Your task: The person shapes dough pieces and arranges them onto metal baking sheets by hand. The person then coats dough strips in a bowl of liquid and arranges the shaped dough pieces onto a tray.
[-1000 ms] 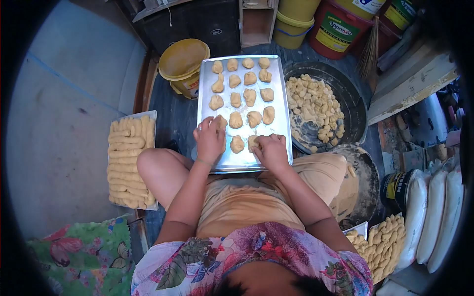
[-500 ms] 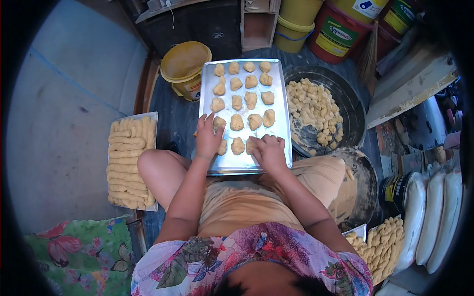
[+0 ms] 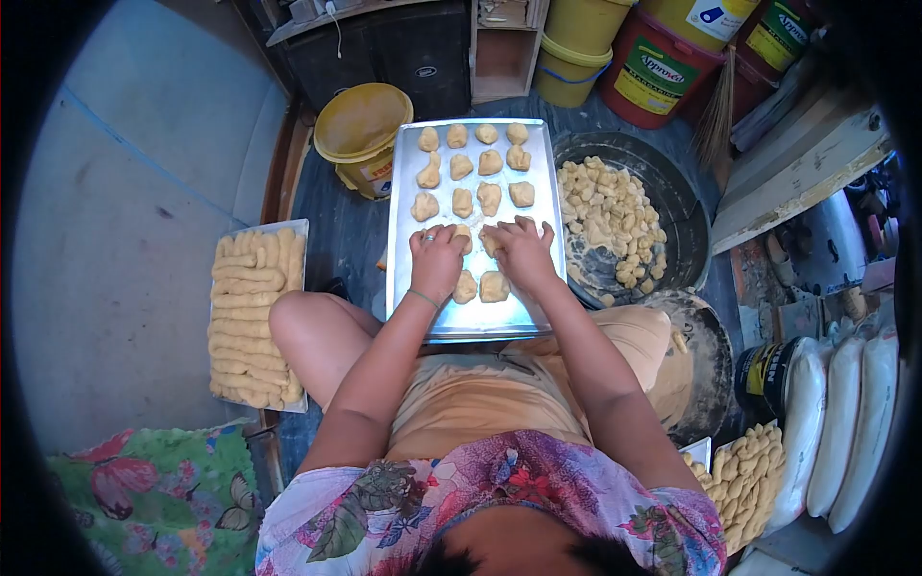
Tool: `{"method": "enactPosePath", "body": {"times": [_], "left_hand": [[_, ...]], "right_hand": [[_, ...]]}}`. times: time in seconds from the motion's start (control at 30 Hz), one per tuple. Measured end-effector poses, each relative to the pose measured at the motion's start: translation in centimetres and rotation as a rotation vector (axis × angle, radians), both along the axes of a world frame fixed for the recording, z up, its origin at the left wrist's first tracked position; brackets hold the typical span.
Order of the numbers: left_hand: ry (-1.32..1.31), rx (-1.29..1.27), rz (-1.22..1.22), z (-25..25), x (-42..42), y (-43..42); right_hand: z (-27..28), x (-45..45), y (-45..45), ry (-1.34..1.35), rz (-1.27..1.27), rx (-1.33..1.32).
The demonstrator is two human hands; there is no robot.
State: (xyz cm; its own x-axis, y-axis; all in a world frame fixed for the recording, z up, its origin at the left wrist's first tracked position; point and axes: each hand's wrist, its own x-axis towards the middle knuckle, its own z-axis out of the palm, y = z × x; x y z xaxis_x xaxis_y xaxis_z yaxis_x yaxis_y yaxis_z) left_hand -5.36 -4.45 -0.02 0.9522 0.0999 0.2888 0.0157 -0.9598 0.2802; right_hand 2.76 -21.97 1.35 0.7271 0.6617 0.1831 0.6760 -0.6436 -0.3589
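Observation:
A silver baking tray (image 3: 407,312) lies in front of my crossed legs, with rows of rough pale dough pieces (image 3: 462,202) on it. My left hand (image 3: 439,259) is over the near left part of the tray, its fingers curled against a dough piece (image 3: 465,237). Close beside it, my right hand (image 3: 523,252) has its fingers bent over dough in the same row, partly hiding it. Two more dough pieces (image 3: 495,286) sit nearer to me, just below the hands.
Right of the tray stands a wide black basin (image 3: 687,206) of small dough lumps. A yellow bucket (image 3: 363,125) is at the far left. Trays of rolled dough (image 3: 252,317) and dough pieces (image 3: 744,480) lie on either side. Margarine buckets (image 3: 658,72) stand behind.
My left hand has moved right from the tray's left column to the middle pieces. My right hand has moved away from me, up one row. The near left dough piece no longer shows there.

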Motion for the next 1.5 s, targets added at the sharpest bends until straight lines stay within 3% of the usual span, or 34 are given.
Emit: {"method": "enactPosePath", "body": {"times": [0.17, 0.33, 0.43, 0.6, 0.67, 0.8, 1.0, 1.1, 1.2, 1.3, 1.4, 1.5], "left_hand": [[-0.189, -0.092, -0.009, 1.7, -1.5, -1.1], [0.051, -0.159, -0.076, 2.9, -4.9, -2.4], [0.096, -0.107, -0.088, 2.3, -5.4, -1.9], [0.15, -0.05, -0.098, 3.0, -5.3, -1.6], [0.144, -0.048, -0.11, 3.1, -5.4, -1.6], [0.158, -0.058, -0.103, 3.4, -5.7, -1.7], [0.087, -0.098, -0.097, 2.0, -6.5, -1.8], [0.029, -0.124, -0.032, 2.5, -7.0, -1.0], [0.04, -0.151, 0.061, 2.8, -7.7, 0.7], [0.122, -0.141, 0.078, 3.2, -8.9, 1.7], [0.253, -0.292, 0.108, 2.9, -9.1, 1.8], [0.195, -0.225, 0.111, 2.9, -9.1, 1.6]], "right_hand": [[0.2, 0.4, -1.3, 0.023, -0.123, 0.231], [0.7, 1.3, -2.4, 0.152, -0.114, 0.097], [2.0, 0.4, -2.4, 0.018, -0.143, 0.113], [3.2, -2.2, -2.6, 0.342, 0.204, 0.24], [4.5, -4.5, -2.5, 0.265, 0.256, 0.061], [2.2, -5.6, -2.5, 0.117, 0.214, 0.034], [1.5, -5.5, -2.4, 0.121, 0.254, 0.037], [1.9, -5.6, -2.9, 0.17, 0.248, 0.174], [1.8, -4.8, -4.2, 0.087, 0.089, 0.364], [2.7, -4.4, -6.0, 0.178, -0.018, 0.259], [1.7, -4.5, -6.8, 0.207, -0.026, 0.14], [1.0, -4.3, -7.0, 0.241, 0.003, 0.101]]}}
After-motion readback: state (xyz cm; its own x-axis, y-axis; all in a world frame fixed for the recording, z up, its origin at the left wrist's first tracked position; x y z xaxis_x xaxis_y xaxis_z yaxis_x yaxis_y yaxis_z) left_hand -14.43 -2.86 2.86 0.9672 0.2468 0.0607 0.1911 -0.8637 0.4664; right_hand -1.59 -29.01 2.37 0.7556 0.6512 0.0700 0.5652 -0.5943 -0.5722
